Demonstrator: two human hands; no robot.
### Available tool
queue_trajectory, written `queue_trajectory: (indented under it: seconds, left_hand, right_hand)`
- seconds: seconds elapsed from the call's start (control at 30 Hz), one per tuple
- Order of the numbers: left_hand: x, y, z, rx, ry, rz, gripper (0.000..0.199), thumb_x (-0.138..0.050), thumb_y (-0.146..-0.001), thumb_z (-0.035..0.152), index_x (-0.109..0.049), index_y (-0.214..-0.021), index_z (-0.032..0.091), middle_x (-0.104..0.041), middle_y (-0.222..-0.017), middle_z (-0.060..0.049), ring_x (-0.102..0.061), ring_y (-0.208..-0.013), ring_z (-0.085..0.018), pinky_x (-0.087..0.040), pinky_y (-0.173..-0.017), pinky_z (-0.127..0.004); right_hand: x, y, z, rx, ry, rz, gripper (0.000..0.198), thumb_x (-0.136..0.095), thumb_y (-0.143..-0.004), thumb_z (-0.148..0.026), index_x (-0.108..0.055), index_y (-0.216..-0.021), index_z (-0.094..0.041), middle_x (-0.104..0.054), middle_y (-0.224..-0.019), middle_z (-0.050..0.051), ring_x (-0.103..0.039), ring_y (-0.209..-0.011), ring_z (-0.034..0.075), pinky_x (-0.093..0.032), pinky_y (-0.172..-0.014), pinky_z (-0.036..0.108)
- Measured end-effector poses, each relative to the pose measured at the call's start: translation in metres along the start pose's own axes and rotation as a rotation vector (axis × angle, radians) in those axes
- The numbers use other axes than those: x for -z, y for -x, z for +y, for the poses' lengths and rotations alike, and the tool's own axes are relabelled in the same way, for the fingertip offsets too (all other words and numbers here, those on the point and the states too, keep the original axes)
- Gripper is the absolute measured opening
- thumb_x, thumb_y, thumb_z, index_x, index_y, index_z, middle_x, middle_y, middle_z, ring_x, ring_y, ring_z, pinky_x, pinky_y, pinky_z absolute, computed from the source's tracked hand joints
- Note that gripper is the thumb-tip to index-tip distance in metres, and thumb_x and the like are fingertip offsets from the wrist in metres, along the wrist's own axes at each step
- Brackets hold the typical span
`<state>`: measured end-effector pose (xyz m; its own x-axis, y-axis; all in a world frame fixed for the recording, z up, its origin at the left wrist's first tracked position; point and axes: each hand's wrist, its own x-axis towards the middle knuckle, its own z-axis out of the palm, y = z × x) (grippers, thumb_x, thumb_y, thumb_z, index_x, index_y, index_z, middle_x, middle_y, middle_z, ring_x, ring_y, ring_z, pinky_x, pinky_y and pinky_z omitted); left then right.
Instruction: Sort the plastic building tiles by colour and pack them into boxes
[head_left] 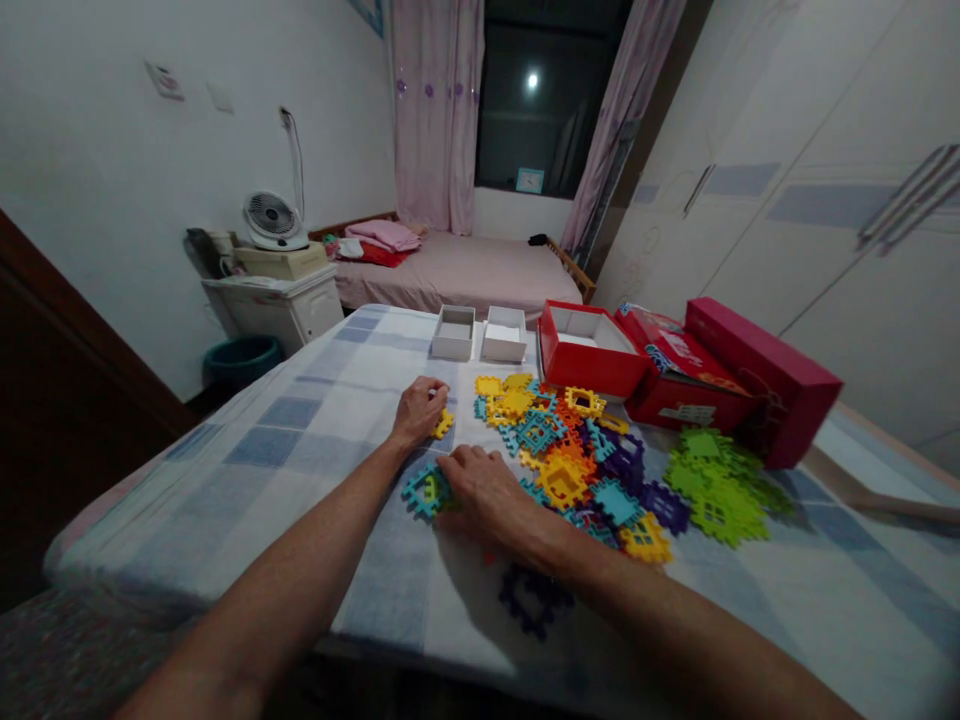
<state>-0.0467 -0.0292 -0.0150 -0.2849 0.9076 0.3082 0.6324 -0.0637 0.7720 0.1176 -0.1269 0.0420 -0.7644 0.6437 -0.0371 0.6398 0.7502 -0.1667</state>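
Observation:
My left hand [421, 410] has its fingers curled over a toothed yellow plastic building piece [442, 424], which shows partly beside the thumb. Lower and to the right, my right hand [491, 492] reaches across with bent fingers at the right edge of a teal building piece [424, 492]; some green shows in its middle. The right fingertips are partly hidden. Just beyond that hand spreads a pile of interlocking pieces, among them a yellow one [562, 478], a teal one [616, 500] and a purple one [664, 506]. A dark purple piece [534, 600] lies below the right wrist.
Lime-green pieces [724, 490] form a separate heap on the right. Along the table's far side stand two small white boxes [454, 345], an open red box [592, 360] and larger red boxes [765, 375]. A checked cloth [300, 445] covers the table; a bed [465, 265] stands beyond.

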Motion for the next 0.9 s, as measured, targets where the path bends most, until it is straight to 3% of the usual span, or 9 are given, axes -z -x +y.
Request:
queue_trajectory:
  seconds: [0.23,0.37,0.53,0.67,0.73,0.8,0.9]
  left_hand:
    - [0.002,0.002,0.003,0.012,0.015,-0.016,0.028,-0.045,-0.078,0.034,-0.065,-0.086,0.016,-0.068,-0.092,-0.007,-0.065,-0.068,-0.014,-0.05,-0.067,-0.026]
    - [0.003,0.002,0.002,0.013,0.025,-0.024,0.028,-0.045,-0.077,0.035,-0.065,-0.085,0.017,-0.068,-0.09,-0.007,-0.066,-0.07,-0.016,-0.05,-0.066,-0.026]
    - [0.003,0.008,0.008,-0.026,0.056,-0.075,0.03,-0.048,-0.075,0.04,-0.065,-0.085,0.017,-0.068,-0.09,-0.006,-0.065,-0.069,-0.015,-0.051,-0.064,-0.025]
    - [-0.004,0.021,0.025,-0.114,0.09,-0.19,0.029,-0.051,-0.074,0.041,-0.066,-0.083,0.018,-0.068,-0.084,-0.004,-0.065,-0.075,-0.016,-0.052,-0.071,-0.027]
    - [-0.007,0.026,0.03,-0.166,0.097,-0.238,0.028,-0.054,-0.072,0.042,-0.066,-0.083,0.019,-0.067,-0.088,-0.004,-0.064,-0.081,-0.017,-0.051,-0.079,-0.03]
    - [-0.008,0.028,0.032,-0.217,0.094,-0.266,0.028,-0.055,-0.073,0.043,-0.067,-0.084,0.02,-0.066,-0.094,-0.005,-0.062,-0.088,-0.018,-0.049,-0.087,-0.033]
    - [-0.004,0.03,0.034,-0.3,0.034,-0.239,0.031,-0.052,-0.076,0.043,-0.066,-0.088,0.019,-0.063,-0.104,-0.009,-0.059,-0.099,-0.021,-0.047,-0.091,-0.037]
  right_hand:
    - [0.008,0.008,0.017,-0.03,0.239,0.236,0.037,-0.051,-0.082,-0.015,-0.051,-0.119,-0.011,-0.058,-0.106,0.014,-0.052,-0.098,0.025,-0.041,-0.084,0.038]
    - [0.031,0.035,0.046,-0.049,0.135,0.25,0.041,-0.059,-0.082,-0.026,-0.053,-0.121,-0.017,-0.059,-0.113,0.011,-0.052,-0.105,0.025,-0.041,-0.088,0.039]
    - [0.053,0.091,0.119,-0.36,0.134,0.463,0.038,-0.055,-0.086,-0.035,-0.058,-0.119,-0.019,-0.06,-0.115,0.011,-0.056,-0.102,0.024,-0.043,-0.086,0.037]
    - [0.053,0.141,0.188,-0.666,0.295,0.478,0.039,-0.051,-0.087,-0.04,-0.059,-0.117,-0.017,-0.061,-0.112,0.013,-0.059,-0.097,0.027,-0.047,-0.079,0.04]
    - [0.048,0.159,0.209,-0.759,0.345,0.501,0.041,-0.052,-0.086,-0.041,-0.058,-0.119,-0.017,-0.059,-0.117,0.014,-0.057,-0.101,0.029,-0.047,-0.078,0.042]
    - [0.043,0.172,0.214,-0.756,0.353,0.558,0.044,-0.053,-0.085,-0.042,-0.057,-0.12,-0.015,-0.056,-0.121,0.015,-0.053,-0.11,0.031,-0.047,-0.083,0.044]
    - [0.033,0.186,0.194,-0.608,0.193,0.577,0.043,-0.053,-0.085,-0.042,-0.057,-0.118,-0.015,-0.056,-0.119,0.014,-0.053,-0.111,0.027,-0.045,-0.091,0.041]
